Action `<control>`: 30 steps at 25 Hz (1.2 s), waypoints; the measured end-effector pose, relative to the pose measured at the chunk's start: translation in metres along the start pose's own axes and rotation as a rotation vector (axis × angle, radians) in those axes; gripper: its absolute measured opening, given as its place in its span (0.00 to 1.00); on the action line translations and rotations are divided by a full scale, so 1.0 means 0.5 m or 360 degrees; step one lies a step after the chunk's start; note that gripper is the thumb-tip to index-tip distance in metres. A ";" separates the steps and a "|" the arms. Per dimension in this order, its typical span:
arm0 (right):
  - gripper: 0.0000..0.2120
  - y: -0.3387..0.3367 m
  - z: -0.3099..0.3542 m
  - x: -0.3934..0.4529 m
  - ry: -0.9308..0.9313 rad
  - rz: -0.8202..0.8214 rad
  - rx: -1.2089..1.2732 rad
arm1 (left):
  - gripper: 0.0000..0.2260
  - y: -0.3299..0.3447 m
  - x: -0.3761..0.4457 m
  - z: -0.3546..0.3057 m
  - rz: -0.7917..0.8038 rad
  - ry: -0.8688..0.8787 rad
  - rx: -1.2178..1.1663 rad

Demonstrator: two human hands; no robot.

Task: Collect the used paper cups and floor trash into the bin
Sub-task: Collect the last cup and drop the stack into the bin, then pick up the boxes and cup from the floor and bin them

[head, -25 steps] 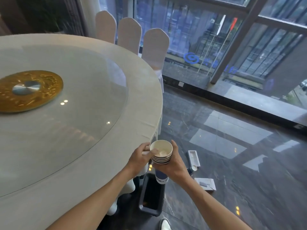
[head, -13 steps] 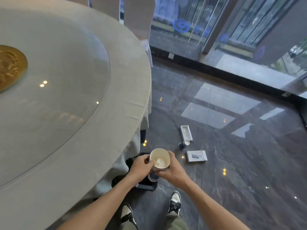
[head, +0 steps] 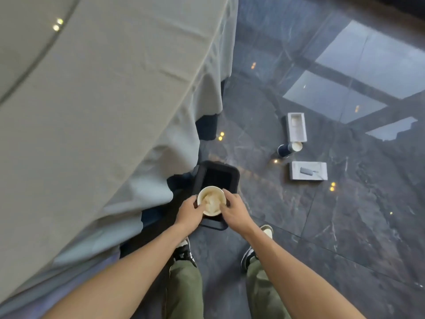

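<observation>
Over the bin (head: 233, 174) we hold the cups (head: 211, 201), left hand (head: 189, 214) and right hand (head: 233, 211) fingers pinching the rim; right, a cup (head: 288, 149) lies on the floor (head: 345, 226).

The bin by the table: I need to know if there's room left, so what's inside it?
The bin shows only a dark interior at its far end. The stack of paper cups, held by the left hand and right hand, covers the near half.

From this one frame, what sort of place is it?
Probably a restaurant or banquet room: a large round table under a draped grey tablecloth, a polished dark marble floor, and a black rectangular bin beside the table.
</observation>
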State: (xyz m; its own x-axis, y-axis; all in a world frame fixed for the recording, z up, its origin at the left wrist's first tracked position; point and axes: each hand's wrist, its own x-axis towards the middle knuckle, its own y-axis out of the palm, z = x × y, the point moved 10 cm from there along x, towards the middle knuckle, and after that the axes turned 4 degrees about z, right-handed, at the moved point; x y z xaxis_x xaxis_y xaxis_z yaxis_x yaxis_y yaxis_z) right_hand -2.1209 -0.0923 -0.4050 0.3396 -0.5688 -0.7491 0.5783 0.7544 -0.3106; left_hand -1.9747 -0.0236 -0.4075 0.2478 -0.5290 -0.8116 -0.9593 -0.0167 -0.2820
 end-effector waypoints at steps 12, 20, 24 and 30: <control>0.12 0.115 -0.193 0.092 0.0775 0.0026 0.0869 | 0.14 0.129 0.142 0.165 0.0247 -0.0398 -0.0445; 0.16 -0.074 -0.114 -0.004 0.0478 -0.0057 0.0421 | 0.24 0.092 0.042 -0.020 0.0230 -0.0152 0.0049; 0.20 -0.233 -0.066 -0.094 0.0278 0.0004 -0.0232 | 0.27 0.118 -0.064 -0.210 0.0244 0.0119 0.0523; 0.26 -0.530 -0.041 -0.268 0.0202 -0.0121 -0.0688 | 0.32 0.245 -0.228 -0.477 0.0221 0.0379 0.0978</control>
State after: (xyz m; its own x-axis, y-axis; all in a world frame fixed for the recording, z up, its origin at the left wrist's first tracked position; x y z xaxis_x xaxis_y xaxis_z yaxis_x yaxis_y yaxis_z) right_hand -2.3350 -0.2093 -0.2345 0.1987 -0.6037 -0.7721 0.2260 0.7948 -0.5633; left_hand -2.1526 -0.1676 -0.2278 0.0239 -0.6652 -0.7463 -0.7112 0.5133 -0.4803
